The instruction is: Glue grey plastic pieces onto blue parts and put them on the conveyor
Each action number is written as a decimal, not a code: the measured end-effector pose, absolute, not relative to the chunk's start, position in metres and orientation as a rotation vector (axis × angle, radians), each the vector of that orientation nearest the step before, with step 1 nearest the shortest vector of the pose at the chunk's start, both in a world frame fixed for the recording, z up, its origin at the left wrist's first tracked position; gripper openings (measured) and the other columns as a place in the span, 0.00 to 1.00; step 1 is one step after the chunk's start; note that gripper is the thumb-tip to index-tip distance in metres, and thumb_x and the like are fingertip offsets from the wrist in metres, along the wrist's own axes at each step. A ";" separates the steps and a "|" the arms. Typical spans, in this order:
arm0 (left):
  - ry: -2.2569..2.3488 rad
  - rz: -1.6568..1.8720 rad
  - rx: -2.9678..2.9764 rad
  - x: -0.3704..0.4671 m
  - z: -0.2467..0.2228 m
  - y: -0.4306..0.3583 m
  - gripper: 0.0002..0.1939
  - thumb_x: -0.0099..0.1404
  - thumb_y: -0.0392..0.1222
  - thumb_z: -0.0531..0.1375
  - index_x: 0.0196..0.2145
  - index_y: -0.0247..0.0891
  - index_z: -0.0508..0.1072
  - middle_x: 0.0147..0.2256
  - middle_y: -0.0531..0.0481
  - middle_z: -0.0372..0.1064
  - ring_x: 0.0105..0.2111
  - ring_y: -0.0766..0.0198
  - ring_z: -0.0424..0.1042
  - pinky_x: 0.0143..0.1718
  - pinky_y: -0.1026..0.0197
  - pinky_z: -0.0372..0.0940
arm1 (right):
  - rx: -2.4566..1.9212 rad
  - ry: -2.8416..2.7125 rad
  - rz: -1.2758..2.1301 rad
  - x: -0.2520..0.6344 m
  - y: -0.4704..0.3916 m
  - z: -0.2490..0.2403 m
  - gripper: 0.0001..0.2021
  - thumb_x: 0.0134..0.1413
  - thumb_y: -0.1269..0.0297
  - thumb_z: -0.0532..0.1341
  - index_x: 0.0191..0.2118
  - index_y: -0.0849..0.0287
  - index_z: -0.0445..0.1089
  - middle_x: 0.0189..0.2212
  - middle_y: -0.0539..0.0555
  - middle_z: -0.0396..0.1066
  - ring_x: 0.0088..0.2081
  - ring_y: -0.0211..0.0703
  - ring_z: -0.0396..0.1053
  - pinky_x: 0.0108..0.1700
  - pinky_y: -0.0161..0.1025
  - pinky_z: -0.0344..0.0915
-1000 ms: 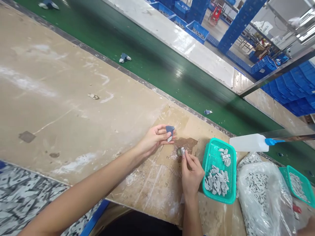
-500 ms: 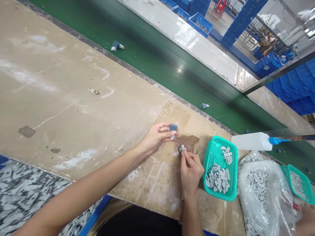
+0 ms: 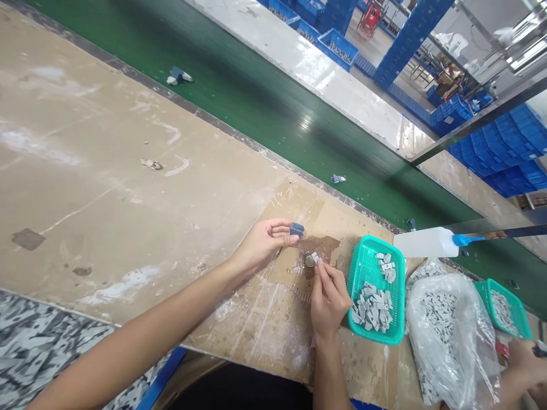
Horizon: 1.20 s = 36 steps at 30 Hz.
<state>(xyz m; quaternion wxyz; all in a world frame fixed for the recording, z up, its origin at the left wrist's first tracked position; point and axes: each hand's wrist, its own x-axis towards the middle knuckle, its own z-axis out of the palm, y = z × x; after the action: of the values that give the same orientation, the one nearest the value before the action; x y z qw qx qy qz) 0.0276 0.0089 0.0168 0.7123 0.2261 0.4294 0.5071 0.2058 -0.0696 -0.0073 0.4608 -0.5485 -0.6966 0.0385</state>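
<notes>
In my left hand a small dark blue-grey plastic part is pinched between thumb and fingers, above the stained table. My right hand closes finger and thumb on a small light grey plastic piece. That piece is at the rim of a round metal bottle cap lying on the brown patch; whether it touches the cap is hard to tell. Just right of my right hand stands a green basket with loose grey pieces in it.
A white bottle with a blue nozzle lies behind the basket. Right of it sit a clear plastic bag of pieces and a second green basket, near another person's hand. Beyond the table runs a green conveyor belt carrying assembled parts.
My left hand has turned the dark part, so its lighter end no longer shows. My right hand's grey piece has shifted off the cap, which shows more fully. Belt parts sit slightly further left in view.
</notes>
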 end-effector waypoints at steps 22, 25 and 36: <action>0.952 0.900 0.911 0.049 0.023 -0.010 0.10 0.46 0.31 0.68 0.30 0.34 0.81 0.31 0.48 0.78 0.31 0.63 0.75 0.36 0.65 0.68 | -1.242 -1.344 0.525 0.208 -0.070 0.008 0.14 0.58 0.71 0.64 0.46 0.47 0.78 0.36 0.51 0.77 0.38 0.39 0.74 0.38 0.36 0.72; 0.919 0.923 0.943 0.049 0.027 -0.011 0.09 0.46 0.31 0.68 0.29 0.35 0.82 0.31 0.48 0.76 0.31 0.62 0.76 0.35 0.65 0.69 | -1.234 -1.356 0.574 0.207 -0.070 0.009 0.13 0.58 0.71 0.64 0.45 0.47 0.79 0.35 0.51 0.77 0.37 0.39 0.74 0.38 0.36 0.72; 1.065 0.954 1.028 0.051 0.020 -0.019 0.10 0.49 0.33 0.66 0.32 0.33 0.82 0.36 0.43 0.78 0.34 0.58 0.78 0.37 0.62 0.73 | -1.245 -1.450 0.539 0.199 -0.069 0.011 0.20 0.59 0.76 0.58 0.49 0.44 0.77 0.34 0.52 0.74 0.34 0.38 0.73 0.34 0.35 0.71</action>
<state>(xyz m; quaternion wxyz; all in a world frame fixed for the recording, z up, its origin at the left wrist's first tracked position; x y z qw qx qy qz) 0.0515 -0.0187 0.0196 0.6368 0.4503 0.4662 0.4177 0.1986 -0.0692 0.0109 0.5463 -0.5252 -0.6115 0.2275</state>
